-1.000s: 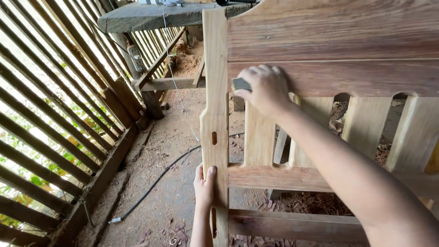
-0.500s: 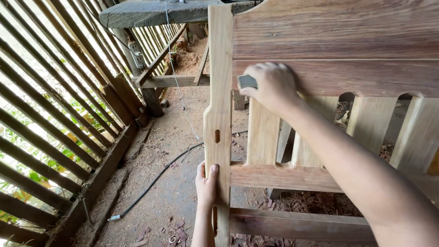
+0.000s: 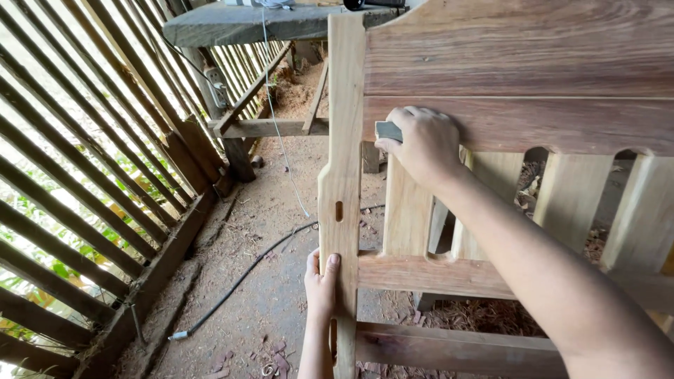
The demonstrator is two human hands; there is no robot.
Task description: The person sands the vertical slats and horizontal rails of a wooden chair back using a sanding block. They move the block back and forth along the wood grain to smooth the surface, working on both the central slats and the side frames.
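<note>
Step in hand, as judged from this view: sanding the wooden headboard-like frame point(image 3: 519, 63). Right hand point(image 3: 421, 144) presses a small grey sanding block point(image 3: 387, 130) flat against the lower edge of the wide top board, just beside the upright post point(image 3: 342, 140); fingers wrapped over the block, closed on it. Left hand point(image 3: 321, 281) grips the post low down, just under its slot point(image 3: 339, 210), thumb on the front face and fingers curled round the outer edge, steadying the frame. 1 vertical slat point(image 3: 407, 210) stands directly under the block. Dirt floor point(image 3: 274, 281) with wood shavings below; a black cable point(image 3: 239, 281) runs across it; slatted fence point(image 3: 84, 175) at left; a surface point(image 3: 239, 24) with a dark top stands beyond. Next move, in my judgement, calls for steady pressure along the grain, block kept flat, left hand holding firm so the post does not rock. Against 0.5 s ago: block and right hand sit at nearly the same spot by the post, only slightly shifted; left hand unchanged on the post.
</note>
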